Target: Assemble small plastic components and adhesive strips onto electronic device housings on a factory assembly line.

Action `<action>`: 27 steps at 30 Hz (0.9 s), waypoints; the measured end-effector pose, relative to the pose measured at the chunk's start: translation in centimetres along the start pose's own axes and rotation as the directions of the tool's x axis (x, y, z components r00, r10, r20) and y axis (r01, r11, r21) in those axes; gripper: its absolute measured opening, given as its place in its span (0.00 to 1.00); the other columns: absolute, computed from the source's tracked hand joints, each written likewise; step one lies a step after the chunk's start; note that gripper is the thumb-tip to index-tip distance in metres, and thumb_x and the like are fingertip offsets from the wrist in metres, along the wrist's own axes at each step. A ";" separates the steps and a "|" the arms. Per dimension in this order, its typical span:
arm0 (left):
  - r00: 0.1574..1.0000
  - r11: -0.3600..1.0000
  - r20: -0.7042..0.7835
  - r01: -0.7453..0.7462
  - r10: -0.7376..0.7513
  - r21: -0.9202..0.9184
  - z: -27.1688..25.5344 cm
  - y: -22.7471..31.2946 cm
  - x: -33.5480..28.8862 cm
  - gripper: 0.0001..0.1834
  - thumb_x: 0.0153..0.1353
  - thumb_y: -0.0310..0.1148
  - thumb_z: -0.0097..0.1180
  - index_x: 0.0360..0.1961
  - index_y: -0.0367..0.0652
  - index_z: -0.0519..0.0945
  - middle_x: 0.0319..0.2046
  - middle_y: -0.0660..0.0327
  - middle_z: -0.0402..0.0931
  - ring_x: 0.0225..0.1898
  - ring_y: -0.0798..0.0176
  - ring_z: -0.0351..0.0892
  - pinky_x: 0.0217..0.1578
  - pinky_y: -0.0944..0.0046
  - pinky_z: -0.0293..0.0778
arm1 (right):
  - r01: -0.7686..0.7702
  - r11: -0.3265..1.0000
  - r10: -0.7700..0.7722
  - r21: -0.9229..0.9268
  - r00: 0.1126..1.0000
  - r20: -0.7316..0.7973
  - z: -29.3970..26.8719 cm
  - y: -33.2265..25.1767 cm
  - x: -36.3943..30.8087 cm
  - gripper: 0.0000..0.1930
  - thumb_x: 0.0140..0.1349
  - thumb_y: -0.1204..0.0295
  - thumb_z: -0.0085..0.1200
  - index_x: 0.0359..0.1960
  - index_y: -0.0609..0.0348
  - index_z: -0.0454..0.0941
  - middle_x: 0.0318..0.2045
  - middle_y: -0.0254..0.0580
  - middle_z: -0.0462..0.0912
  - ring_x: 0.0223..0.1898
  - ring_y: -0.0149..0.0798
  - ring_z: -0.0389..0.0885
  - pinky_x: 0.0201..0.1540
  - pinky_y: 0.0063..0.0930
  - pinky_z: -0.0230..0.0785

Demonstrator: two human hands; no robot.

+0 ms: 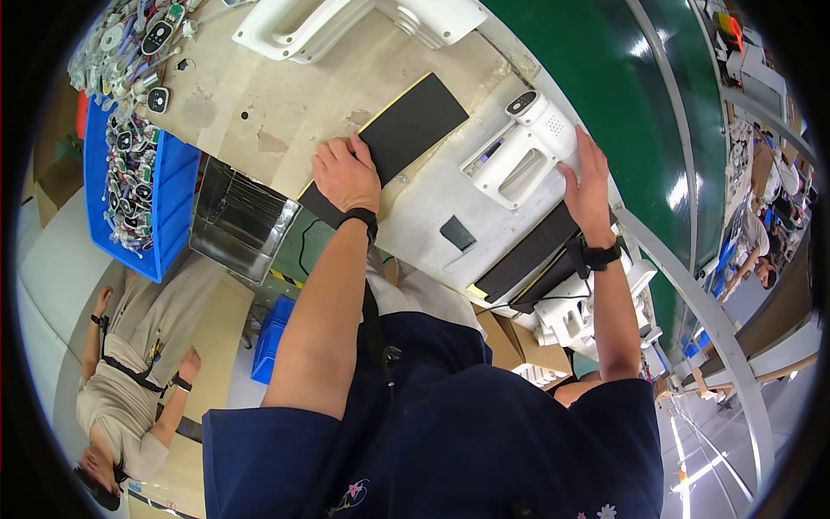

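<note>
A white plastic housing [519,156] with a grip opening and a small dark panel at its top lies on the pale work surface to the right. My right hand [590,186] is against its right side, thumb and fingers stretched and apart. A long black pad [424,121] with yellow edges lies slantwise at the middle of the table. My left hand [346,173] rests across the pad, fingers curled over its far-left edge; their undersides are hidden. A thin purple part [493,149] shows in the housing's slot.
A bigger white housing [320,26] lies at the back. Wired panels [158,36] heap at the far left, above a blue bin [170,203] full of similar parts. More black pads [527,253] lie near right. A green conveyor belt [605,69] runs beyond; a person [121,381] is at lower left.
</note>
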State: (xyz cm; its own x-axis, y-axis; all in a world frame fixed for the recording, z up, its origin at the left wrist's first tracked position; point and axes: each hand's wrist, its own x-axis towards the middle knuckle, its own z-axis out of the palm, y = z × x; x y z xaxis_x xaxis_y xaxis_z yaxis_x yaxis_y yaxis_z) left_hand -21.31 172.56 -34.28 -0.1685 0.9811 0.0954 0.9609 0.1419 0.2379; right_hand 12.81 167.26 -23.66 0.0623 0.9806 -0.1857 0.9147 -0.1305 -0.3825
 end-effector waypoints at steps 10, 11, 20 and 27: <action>1.000 1.000 0.006 0.006 -0.006 -0.006 0.7 0.2 0.1 0.13 0.64 0.41 0.53 0.26 0.46 0.70 0.30 0.59 0.69 0.35 0.52 0.70 0.35 0.54 0.68 | -0.212 0.849 0.303 0.483 0.946 -0.118 -5.7 5.6 -4.0 0.32 0.67 0.69 0.52 0.70 0.61 0.54 0.61 0.50 0.71 0.60 0.44 0.73 0.63 0.35 0.63; 1.000 1.000 0.008 0.005 -0.005 -0.010 0.8 -0.1 0.2 0.13 0.64 0.41 0.53 0.26 0.46 0.70 0.30 0.59 0.69 0.35 0.52 0.70 0.35 0.54 0.68 | -0.236 0.817 0.346 0.526 0.930 -0.120 -6.2 5.3 -4.5 0.32 0.68 0.65 0.52 0.69 0.60 0.54 0.61 0.50 0.71 0.61 0.43 0.72 0.63 0.36 0.63; 0.924 0.964 0.345 0.075 -0.163 0.255 -0.1 -0.4 0.5 0.11 0.60 0.41 0.52 0.30 0.46 0.79 0.31 0.58 0.76 0.38 0.56 0.76 0.37 0.53 0.72 | -0.195 0.752 0.181 0.629 0.980 0.088 -8.0 -7.2 -5.2 0.33 0.71 0.59 0.48 0.70 0.62 0.52 0.66 0.55 0.62 0.65 0.47 0.65 0.67 0.38 0.55; 0.988 0.968 0.067 0.148 -0.137 -0.203 0.2 1.3 -1.0 0.09 0.61 0.37 0.52 0.35 0.43 0.76 0.39 0.55 0.72 0.48 0.52 0.71 0.46 0.55 0.68 | 0.060 0.821 -0.023 0.568 0.997 -0.072 -8.7 -2.3 -4.1 0.38 0.67 0.54 0.52 0.68 0.70 0.52 0.65 0.61 0.63 0.63 0.55 0.67 0.65 0.47 0.60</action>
State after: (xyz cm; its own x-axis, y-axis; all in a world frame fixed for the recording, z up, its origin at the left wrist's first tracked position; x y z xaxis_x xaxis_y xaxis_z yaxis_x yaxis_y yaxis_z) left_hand -19.84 171.77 -34.29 -0.2831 0.9591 -0.0028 0.8604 0.2553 0.4410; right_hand 13.93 164.80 -14.17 0.0694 0.9914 -0.1111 0.5275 -0.1310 -0.8394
